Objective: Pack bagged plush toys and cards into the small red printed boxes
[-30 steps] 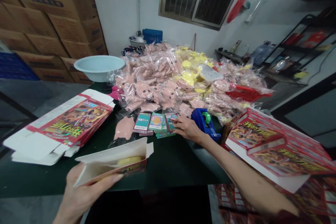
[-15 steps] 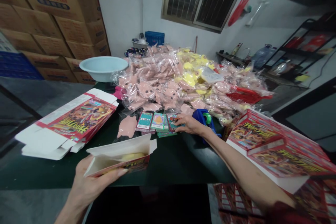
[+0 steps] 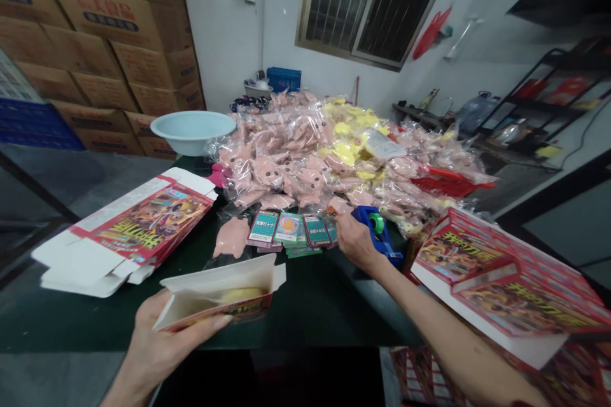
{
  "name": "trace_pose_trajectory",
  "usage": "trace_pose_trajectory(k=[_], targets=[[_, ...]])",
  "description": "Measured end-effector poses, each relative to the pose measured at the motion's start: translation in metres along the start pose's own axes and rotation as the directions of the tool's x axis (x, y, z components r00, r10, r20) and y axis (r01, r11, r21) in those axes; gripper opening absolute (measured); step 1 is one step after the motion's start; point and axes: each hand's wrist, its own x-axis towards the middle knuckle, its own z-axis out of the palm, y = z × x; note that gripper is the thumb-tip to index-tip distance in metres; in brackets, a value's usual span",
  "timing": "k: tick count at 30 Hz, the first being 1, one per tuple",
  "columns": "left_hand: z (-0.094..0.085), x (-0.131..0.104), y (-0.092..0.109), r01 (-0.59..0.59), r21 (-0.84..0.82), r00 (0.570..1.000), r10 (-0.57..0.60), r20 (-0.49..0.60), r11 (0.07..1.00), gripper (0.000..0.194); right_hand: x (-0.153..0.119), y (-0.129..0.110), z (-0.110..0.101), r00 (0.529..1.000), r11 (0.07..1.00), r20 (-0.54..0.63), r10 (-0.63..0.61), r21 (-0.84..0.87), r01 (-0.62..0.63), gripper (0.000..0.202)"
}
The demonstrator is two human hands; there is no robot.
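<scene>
With its mouth up and long axis nearly along the counter's (image 3: 324, 311) near edge, the cardboard box (image 3: 222, 276) is clamped by the left hand (image 3: 160, 337); by glossy cards (image 3: 287, 227), the right hand's (image 3: 359, 247) fingers (image 3: 340, 220) are curled, hold unclear.

Barred window (image 3: 377, 6), pale wall (image 3: 281, 19), grey floor (image 3: 119, 172).

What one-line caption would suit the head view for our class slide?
Left hand holds an open box; right hand reaches beside cards before bagged toys.
</scene>
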Motion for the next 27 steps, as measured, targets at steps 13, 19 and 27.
trace_pose_trajectory(k=[13, 19, 27], targets=[[0.025, 0.000, -0.003, -0.109, -0.011, 0.958, 0.108, 0.266, 0.994, 0.018, -0.101, -0.052, -0.024, 0.794, 0.746, -0.102, 0.599, 0.432, -0.507, 0.016], [0.040, -0.002, 0.009, -0.178, -0.094, 0.904, 0.201, 0.377, 0.979, 0.021, -0.089, -0.068, -0.078, 0.794, 0.755, -0.159, 0.587, 0.461, -0.466, 0.016], [0.045, -0.005, 0.002, -0.075, -0.220, 0.885, 0.167, 0.435, 0.973, 0.023, -0.047, -0.134, -0.137, 0.973, 0.927, -0.169, 0.156, 0.364, -0.085, 0.020]])
